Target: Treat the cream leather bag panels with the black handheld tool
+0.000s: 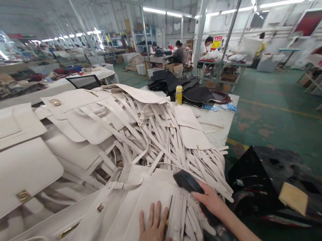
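My left hand (153,236) lies flat with fingers spread on a cream leather-look bag piece (126,209) in the foreground. My right hand (210,200) is wrapped around a black handheld tool with a broad, blunt head (186,179), whose exact kind I cannot make out. The tool's head is over the bag pieces, just right of and beyond my left hand. Cream straps (179,219) with metal buckles hang in a bundle between the two hands. Behind them spreads a heap of cream bags with flaps and gold-coloured clasps (23,195).
A yellow bottle (179,95) and stacked black pieces (191,87) are on the white table (225,120) beyond the heap. To the right, a black machine or box (268,181) carries a tan block (293,198). Several people sit at worktables farther back.
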The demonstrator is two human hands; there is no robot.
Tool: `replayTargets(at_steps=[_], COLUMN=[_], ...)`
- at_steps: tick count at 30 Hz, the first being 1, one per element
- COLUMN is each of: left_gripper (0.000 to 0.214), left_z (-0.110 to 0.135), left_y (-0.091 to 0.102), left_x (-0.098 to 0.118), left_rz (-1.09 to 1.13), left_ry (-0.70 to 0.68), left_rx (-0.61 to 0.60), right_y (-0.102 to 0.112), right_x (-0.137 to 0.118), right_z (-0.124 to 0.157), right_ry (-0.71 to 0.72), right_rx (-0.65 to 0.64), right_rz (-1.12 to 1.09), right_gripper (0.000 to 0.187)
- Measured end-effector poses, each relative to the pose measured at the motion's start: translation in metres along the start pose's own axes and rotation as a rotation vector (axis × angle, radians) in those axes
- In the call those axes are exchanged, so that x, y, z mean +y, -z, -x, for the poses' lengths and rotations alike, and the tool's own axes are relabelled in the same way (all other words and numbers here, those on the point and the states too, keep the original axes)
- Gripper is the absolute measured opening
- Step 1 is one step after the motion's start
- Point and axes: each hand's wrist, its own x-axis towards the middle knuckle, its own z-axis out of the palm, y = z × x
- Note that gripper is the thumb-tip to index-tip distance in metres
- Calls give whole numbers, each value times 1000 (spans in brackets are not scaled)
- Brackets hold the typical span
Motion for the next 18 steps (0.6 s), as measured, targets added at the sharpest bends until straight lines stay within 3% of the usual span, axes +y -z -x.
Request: replayTargets(at_steps=[3,5,10,18], left_gripper=[80,82,83,82], left_z=[3,4,7,11], left_y=[4,8,14,27], left_x=[2,3,5,5], left_rz=[60,100,158,253], left_ry=[8,6,-1,8], left_rx=[-37,-60,-95,-158], right_y=[2,-3,-39,-90], right_x=[16,19,-11,-51], right_z=[27,26,-25,-78], right_ry=[-120,-136,8,37], right_rx=[-156,-208,-286,-488], right_rz=[-23,-1,92,182], right_gripper=[54,53,47,39])
